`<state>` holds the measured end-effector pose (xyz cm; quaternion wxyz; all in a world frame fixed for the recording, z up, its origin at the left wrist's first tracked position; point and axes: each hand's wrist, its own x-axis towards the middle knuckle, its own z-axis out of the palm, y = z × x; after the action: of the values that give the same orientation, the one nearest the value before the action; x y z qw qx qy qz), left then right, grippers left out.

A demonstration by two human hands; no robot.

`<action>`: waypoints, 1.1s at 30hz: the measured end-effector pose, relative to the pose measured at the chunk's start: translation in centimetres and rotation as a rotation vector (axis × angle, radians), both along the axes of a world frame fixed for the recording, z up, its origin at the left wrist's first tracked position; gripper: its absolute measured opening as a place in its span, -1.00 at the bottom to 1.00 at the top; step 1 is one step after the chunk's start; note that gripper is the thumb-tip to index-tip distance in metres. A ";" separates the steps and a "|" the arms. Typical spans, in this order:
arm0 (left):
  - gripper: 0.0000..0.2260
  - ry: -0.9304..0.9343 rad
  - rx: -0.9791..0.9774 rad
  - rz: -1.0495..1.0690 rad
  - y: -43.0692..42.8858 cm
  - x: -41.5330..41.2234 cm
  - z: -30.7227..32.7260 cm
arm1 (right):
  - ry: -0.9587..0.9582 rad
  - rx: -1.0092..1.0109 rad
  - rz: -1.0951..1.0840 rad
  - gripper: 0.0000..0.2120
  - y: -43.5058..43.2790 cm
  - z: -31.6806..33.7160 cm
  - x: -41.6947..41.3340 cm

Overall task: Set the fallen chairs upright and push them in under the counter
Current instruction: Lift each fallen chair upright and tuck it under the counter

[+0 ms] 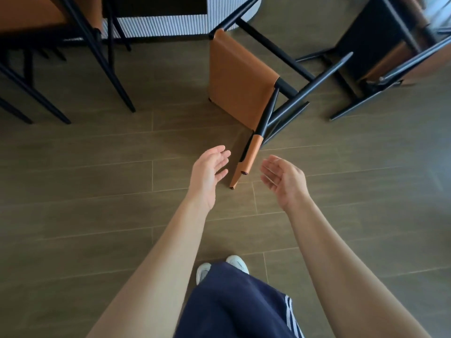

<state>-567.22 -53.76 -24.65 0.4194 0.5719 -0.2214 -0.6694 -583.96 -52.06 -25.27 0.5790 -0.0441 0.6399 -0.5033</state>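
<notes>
A chair with an orange leather seat (pixel 238 79) and black metal legs lies fallen on the floor in the middle of the view. Its orange-wrapped backrest bar (pixel 246 159) points toward me. My left hand (pixel 207 174) hovers just left of that bar, palm facing right, fingers straight. My right hand (pixel 284 181) hovers just right of it, palm facing left, fingers relaxed. Neither hand touches the chair. A second chair (pixel 390 62) with an orange seat lies tipped at the upper right.
An upright chair with black legs (pixel 97 52) stands at the upper left by the ribbed white counter base (pixel 166 24). Brown floor tiles (pixel 97 191) stretch around. My shoes (pixel 219 267) and dark blue trousers show at the bottom.
</notes>
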 end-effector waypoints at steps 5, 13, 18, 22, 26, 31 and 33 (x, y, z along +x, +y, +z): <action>-0.74 0.006 0.049 0.080 -0.9 -0.7 -9.5 | 0.062 0.029 0.000 -0.77 -0.7 -10.0 -0.2; -0.75 -0.053 0.000 0.001 -3.5 -2.5 -27.4 | 0.098 0.069 0.005 -0.71 -3.0 -28.6 -0.5; -0.76 -0.022 -0.008 0.014 -5.4 -3.1 -35.8 | 0.113 0.048 0.068 -0.60 -5.0 -37.6 0.4; -0.69 0.018 -0.042 0.004 -7.0 -3.3 -41.1 | 0.156 0.001 0.128 -0.49 -6.7 -42.7 1.0; -0.77 -0.010 -0.038 -0.033 -8.1 -4.1 -45.0 | 0.242 -0.023 0.196 -0.38 -7.6 -45.8 1.4; -0.60 -0.142 -0.078 -0.191 -7.8 -4.5 -48.7 | 0.339 -0.099 0.213 -0.57 -8.4 -47.6 2.0; -0.65 -0.243 -0.097 -0.273 -7.4 -4.8 -49.7 | 0.427 -0.118 0.248 -0.76 -8.5 -47.8 2.2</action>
<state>-572.06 -61.17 -74.39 0.3219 0.5924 -0.3778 -0.6346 -581.79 -60.58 -73.07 0.4843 -0.2615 0.7070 -0.4441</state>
